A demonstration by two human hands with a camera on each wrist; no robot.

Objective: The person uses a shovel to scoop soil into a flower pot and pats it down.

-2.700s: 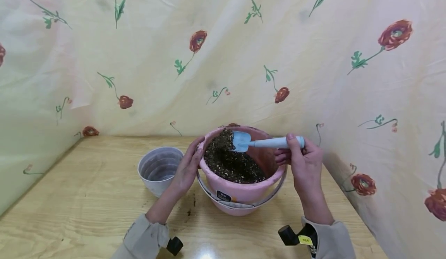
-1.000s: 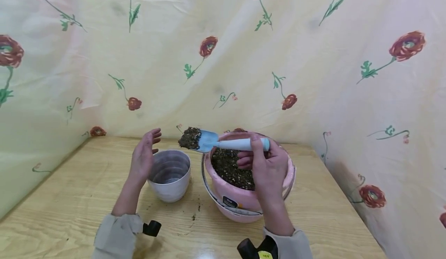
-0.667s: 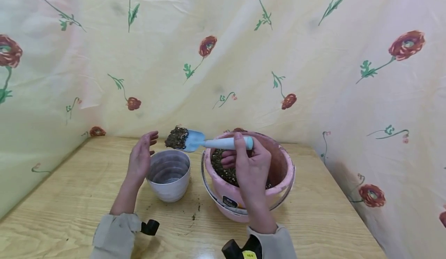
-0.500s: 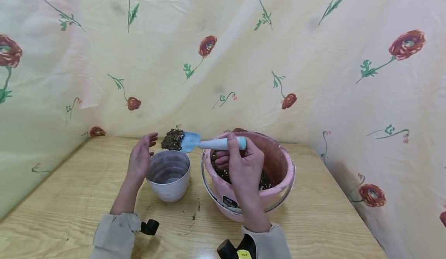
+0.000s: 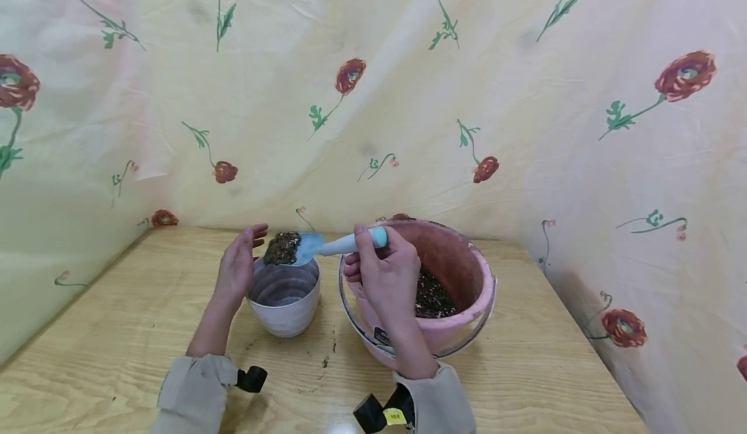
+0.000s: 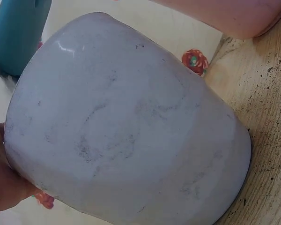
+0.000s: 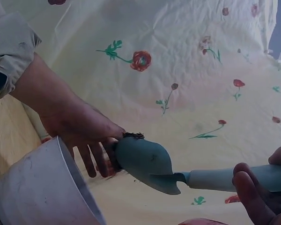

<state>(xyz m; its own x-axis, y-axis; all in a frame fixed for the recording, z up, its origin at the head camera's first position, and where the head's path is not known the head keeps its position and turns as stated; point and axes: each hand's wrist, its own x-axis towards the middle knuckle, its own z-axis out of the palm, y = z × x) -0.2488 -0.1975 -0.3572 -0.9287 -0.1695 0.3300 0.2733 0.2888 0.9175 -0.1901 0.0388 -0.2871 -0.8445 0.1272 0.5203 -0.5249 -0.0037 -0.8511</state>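
Note:
My right hand [image 5: 385, 270] grips the pale blue handle of a small garden trowel [image 5: 308, 248]. Dark potting soil [image 5: 283, 248] is heaped on its blade, which hangs over the far rim of a white plant pot [image 5: 286, 320]. The right wrist view shows the trowel's underside [image 7: 145, 161] from below, above the pot's mouth. At the pot's left rim is my left hand [image 5: 235, 266], its fingers extended and slightly bent, gripping nothing. In the left wrist view the smudged pot wall [image 6: 126, 126] fills most of the picture.
A pink bucket [image 5: 461, 327] with a wire handle stands right of the pot, soil [image 5: 433, 298] low inside it. My right forearm crosses its front. Crumbs of soil [image 5: 325, 361] lie on the wooden table [image 5: 543, 343]. A flowered cloth [image 5: 408, 96] hangs behind.
The loaded trowel has travelled left from the bucket to the white pot and dropped slightly, blade lower now. My left hand left the bucket rim earlier for the pot's left side and has since stayed.

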